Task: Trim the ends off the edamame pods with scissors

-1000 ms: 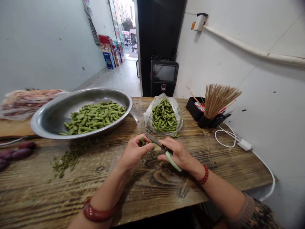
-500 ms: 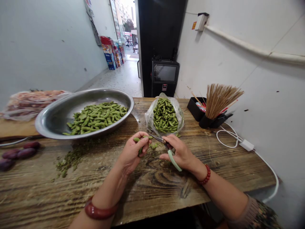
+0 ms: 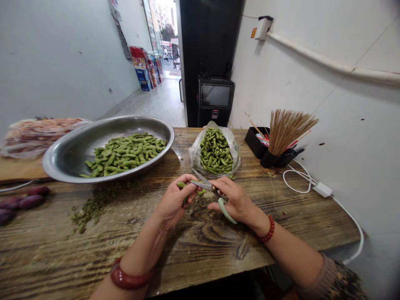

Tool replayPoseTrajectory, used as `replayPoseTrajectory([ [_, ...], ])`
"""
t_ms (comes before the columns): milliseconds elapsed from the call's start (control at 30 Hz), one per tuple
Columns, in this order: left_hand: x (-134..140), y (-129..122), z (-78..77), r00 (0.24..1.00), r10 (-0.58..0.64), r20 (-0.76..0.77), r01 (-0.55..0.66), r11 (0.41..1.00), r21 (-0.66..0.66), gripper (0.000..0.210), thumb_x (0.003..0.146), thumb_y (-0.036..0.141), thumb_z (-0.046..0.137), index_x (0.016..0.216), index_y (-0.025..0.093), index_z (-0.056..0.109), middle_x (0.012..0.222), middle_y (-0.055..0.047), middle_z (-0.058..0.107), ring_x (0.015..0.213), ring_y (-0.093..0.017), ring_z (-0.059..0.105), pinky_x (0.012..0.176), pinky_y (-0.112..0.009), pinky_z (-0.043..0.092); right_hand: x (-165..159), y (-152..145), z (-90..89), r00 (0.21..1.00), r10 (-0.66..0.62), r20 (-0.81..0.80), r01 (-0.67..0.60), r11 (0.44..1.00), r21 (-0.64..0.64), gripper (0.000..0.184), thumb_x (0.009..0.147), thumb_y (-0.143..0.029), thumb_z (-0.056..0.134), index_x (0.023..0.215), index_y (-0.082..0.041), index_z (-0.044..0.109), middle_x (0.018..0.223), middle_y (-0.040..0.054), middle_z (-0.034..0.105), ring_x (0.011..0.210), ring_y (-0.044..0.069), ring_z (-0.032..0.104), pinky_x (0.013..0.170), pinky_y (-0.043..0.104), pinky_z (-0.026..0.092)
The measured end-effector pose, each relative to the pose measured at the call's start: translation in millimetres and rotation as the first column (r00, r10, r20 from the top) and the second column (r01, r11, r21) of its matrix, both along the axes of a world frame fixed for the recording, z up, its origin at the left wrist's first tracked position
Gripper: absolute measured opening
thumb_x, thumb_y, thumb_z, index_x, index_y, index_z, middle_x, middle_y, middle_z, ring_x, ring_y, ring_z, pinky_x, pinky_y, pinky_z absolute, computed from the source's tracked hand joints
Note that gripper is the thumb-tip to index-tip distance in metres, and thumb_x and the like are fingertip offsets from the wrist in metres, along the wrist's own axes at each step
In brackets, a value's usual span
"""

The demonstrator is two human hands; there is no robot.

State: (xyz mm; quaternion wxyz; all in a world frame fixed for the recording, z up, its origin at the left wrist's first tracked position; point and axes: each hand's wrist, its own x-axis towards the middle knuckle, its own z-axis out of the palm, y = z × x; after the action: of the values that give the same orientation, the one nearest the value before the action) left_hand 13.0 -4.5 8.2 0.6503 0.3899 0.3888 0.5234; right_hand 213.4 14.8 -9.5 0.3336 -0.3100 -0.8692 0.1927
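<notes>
Scissors (image 3: 214,188) in right hand (image 3: 235,202), fingers wrapped on the pale green handle (image 3: 225,211), blades (image 3: 203,185) spread. Left hand (image 3: 175,203) clamped on a pod (image 3: 181,184), one end poking out on top; can't tell how many more in the palm. Blade tip right at that hand, contact unclear. Bag (image 3: 195,157) full of pods sits just beyond the hands, mouth open. Steel bowl (image 3: 75,146) left of it, more pods heaped inside. Scraps (image 3: 89,211) on table (image 3: 125,254) in front of bowl. Sticks (image 3: 289,131) upright in black holder (image 3: 268,159), right side.
</notes>
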Motion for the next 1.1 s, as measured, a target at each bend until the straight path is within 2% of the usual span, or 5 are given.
replayPoseTrajectory([
  [333, -3, 0, -3.0, 1.0, -0.021, -0.013, 0.022, 1.0, 0.022, 0.02, 0.075, 0.03, 0.07, 0.082, 0.015, 0.059, 0.065, 0.002, 0.059, 0.043, -0.002, 0.034, 0.039, -0.016, 0.017, 1, 0, -1.3, 1.0, -0.005, -0.008, 0.006, 0.999, 0.047, 0.051, 0.079, -0.034, 0.071, 0.125, -0.021, 0.053, 0.101, 0.0088, 0.061, 0.091, 0.022, 0.059, 0.081, 0.035, 0.05],
  [733, -1, 2, -1.3, 1.0, 0.011, 0.004, -0.011, 1.0, -0.017, 0.016, 0.075, 0.025, 0.067, 0.079, 0.015, 0.055, 0.066, 0.001, 0.06, 0.043, -0.002, 0.036, 0.038, -0.014, 0.021, 1, -1, 0.4, 1.0, -0.007, 0.024, 0.007, 1.0, -0.005, 0.046, 0.082, -0.034, 0.068, 0.122, -0.017, 0.056, 0.094, 0.0074, 0.061, 0.083, 0.019, 0.059, 0.074, 0.031, 0.049],
  [833, -3, 3, 1.0, 1.0, 0.013, 0.021, -0.013, 1.0, -0.008, 0.014, 0.074, 0.022, 0.066, 0.078, 0.015, 0.055, 0.068, 0.0, 0.061, 0.043, -0.003, 0.037, 0.038, -0.014, 0.022, 2, 3, -5.1, 1.0, -0.007, -0.024, 0.007, 1.0, 0.011, 0.046, 0.083, -0.036, 0.067, 0.124, -0.019, 0.055, 0.094, 0.0073, 0.061, 0.083, 0.019, 0.059, 0.075, 0.03, 0.049],
  [967, -10, 6, 3.3, 0.99, 0.043, 0.136, -0.043, 0.999, -0.004, 0.015, 0.074, 0.026, 0.064, 0.081, 0.015, 0.057, 0.075, -0.001, 0.061, 0.045, -0.004, 0.04, 0.037, -0.014, 0.024, 7, 13, -11.4, 0.985, -0.093, -0.146, 0.105, 0.992, 0.073, 0.046, 0.081, -0.038, 0.068, 0.12, -0.018, 0.056, 0.093, 0.0074, 0.061, 0.082, 0.019, 0.058, 0.075, 0.031, 0.049],
  [1100, -12, 7, 5.9, 0.987, 0.101, 0.128, -0.103, 0.995, 0.008, 0.018, 0.077, 0.029, 0.065, 0.075, 0.016, 0.053, 0.06, 0.004, 0.048, 0.041, -0.003, 0.035, 0.037, -0.014, 0.023, 13, 20, -10.5, 0.966, -0.157, -0.207, 0.17, 0.984, 0.047, 0.043, 0.08, -0.037, 0.069, 0.117, -0.016, 0.058, 0.09, 0.0065, 0.061, 0.081, 0.018, 0.058, 0.076, 0.031, 0.048],
])
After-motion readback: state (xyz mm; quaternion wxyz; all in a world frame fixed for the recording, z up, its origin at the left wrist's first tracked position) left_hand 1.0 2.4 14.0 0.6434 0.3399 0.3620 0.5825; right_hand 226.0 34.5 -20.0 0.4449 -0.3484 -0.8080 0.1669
